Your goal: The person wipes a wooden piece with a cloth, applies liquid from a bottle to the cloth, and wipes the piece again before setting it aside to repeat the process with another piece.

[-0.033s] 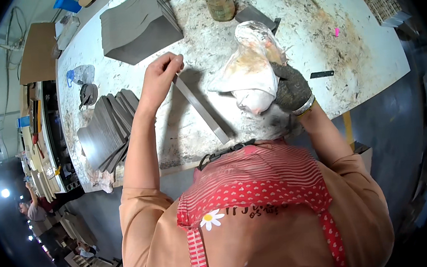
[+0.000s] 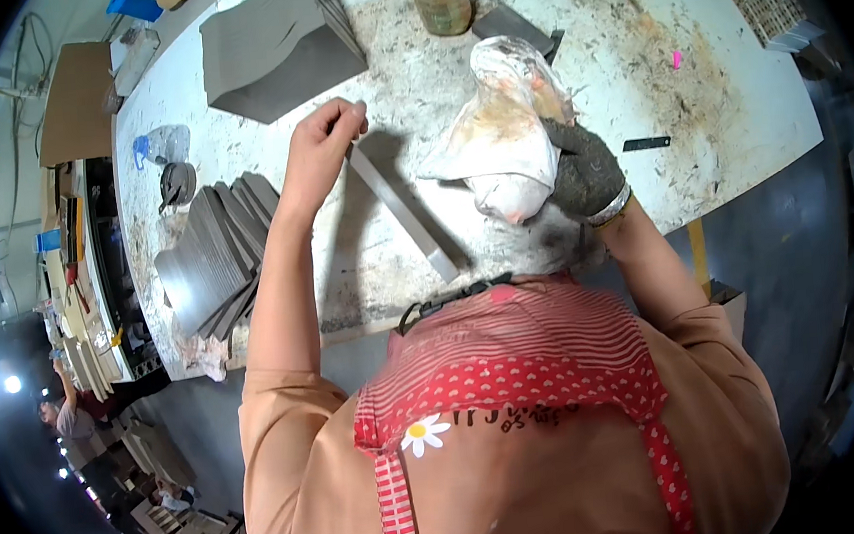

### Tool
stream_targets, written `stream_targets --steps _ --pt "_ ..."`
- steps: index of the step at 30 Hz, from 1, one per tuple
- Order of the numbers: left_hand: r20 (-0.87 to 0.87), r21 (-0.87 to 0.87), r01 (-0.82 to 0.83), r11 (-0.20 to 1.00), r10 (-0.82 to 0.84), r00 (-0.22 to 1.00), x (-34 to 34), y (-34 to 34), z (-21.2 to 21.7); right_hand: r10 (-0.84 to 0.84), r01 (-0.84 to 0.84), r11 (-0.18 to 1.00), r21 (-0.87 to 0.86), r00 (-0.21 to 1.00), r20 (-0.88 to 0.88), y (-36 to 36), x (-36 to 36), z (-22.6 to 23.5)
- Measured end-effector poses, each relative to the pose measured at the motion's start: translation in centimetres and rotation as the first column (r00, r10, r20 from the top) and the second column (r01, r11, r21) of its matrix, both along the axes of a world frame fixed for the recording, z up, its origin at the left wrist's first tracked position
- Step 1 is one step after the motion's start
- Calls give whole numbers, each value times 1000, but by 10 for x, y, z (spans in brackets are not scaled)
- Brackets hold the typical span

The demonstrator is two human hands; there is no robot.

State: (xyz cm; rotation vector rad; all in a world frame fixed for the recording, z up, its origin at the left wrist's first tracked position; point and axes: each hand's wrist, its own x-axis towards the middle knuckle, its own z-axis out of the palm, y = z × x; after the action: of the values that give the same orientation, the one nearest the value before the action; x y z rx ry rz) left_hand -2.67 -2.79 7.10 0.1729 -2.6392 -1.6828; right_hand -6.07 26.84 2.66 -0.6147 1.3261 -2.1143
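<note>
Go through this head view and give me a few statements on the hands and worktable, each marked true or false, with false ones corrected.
1. The bare left hand grips one end of a thin grey strip. True.
2. The right hand holds a stained white cloth. True.
3. The right hand is bare. False: it wears a dark glove.
4. The large grey block is to the right of the jar. False: it is to the left of it.
5. A small pink piece lies on the table. True.
6. The apron is plain blue. False: it is red with white patterning.
</note>
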Motion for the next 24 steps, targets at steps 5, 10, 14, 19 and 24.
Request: stream_targets --steps 5,10,14,19,24 --pt "-238 349 -252 903 346 908 4 18 -21 118 90 880 466 909 -399 -1 -2 -7" --pt "-185 604 -324 728 523 832 28 28 -27 -4 189 899 396 907 -422 -3 -3 -18" --pt "-139 345 -254 904 317 938 32 25 -15 -19 208 934 291 841 -540 -14 4 -24" --pt "-13 30 -99 995 99 995 28 17 5 174 355 790 501 653 -737 -21 10 -26" --pt "-9 -250 24 968 -27 1000 8 17 35 105 -84 994 -72 922 373 -33 20 7"
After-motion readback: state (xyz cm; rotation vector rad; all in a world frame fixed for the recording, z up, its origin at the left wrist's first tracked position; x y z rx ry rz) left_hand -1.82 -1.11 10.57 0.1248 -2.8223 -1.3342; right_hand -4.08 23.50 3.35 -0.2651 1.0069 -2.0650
